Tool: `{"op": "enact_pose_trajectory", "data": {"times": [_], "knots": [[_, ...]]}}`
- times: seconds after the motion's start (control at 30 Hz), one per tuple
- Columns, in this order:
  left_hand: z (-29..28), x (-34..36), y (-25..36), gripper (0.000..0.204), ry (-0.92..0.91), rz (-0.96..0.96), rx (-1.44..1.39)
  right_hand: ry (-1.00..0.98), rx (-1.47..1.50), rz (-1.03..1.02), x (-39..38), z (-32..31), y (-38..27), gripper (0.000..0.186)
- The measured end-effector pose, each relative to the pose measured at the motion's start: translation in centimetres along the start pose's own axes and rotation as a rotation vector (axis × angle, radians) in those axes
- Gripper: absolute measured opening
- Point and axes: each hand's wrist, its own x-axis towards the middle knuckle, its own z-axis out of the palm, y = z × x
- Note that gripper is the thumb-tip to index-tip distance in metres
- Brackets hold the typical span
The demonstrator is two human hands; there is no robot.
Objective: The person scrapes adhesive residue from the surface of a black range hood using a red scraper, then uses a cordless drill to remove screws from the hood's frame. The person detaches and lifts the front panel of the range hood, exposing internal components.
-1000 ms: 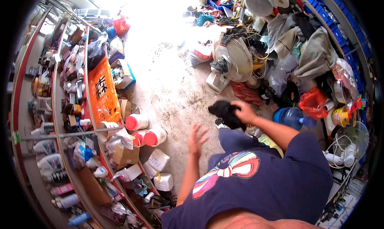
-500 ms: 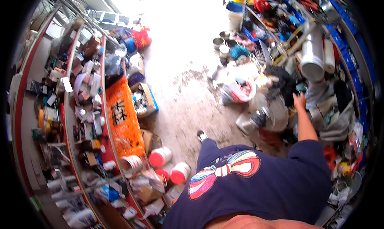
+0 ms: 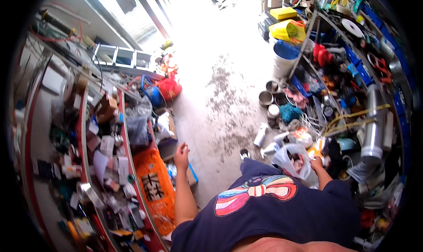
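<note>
My left hand (image 3: 181, 156) is raised over the floor beside the left shelving, fingers loosely apart with nothing in them. An orange plastic crate (image 3: 155, 186) and a cardboard box with a blue edge (image 3: 191, 176) are nearest to it. Low on the right, my right hand (image 3: 316, 163) is beside a whitish plastic bag (image 3: 286, 163) with reddish-pink things inside. Its fingers look partly curled and small in view; whether they grip or touch anything cannot be made out. A white cylindrical container (image 3: 261, 135) lies on the floor ahead of the bag.
Crowded shelves (image 3: 83, 137) line the left, with a ladder (image 3: 123, 58) at their far end. On the right are a heap of goods, a white bucket with a blue inside (image 3: 284, 58), metal pots (image 3: 265, 98) and a silver duct pipe (image 3: 374, 124). Dark dirt marks the floor (image 3: 220, 89).
My left hand has come into view on the left. My right hand has moved from the dark heap to beside the plastic bag. The view has shifted forward along the aisle.
</note>
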Motion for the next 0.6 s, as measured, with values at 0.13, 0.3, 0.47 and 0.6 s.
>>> {"op": "enact_pose_trajectory", "data": {"times": [0.13,0.3,0.47,0.6], "knots": [[-5.5,6.2,-8.9,0.037,-0.12,-0.307,0.427,-0.124,0.23,-0.353,7.2,1.8,-29.0,0.049],[-8.7,6.5,-15.2,0.038,-0.047,-1.176,0.255,-0.197,0.284,-0.811,13.7,0.0,-63.9,0.051],[-3.0,25.5,-16.9,0.039,-0.121,-1.301,0.223,-0.235,0.266,-0.804,24.1,2.8,-85.1,0.048],[-1.8,55.2,-15.3,0.04,-0.204,-0.903,0.435,-0.257,0.044,-0.668,33.2,5.9,-87.1,0.049]]}}
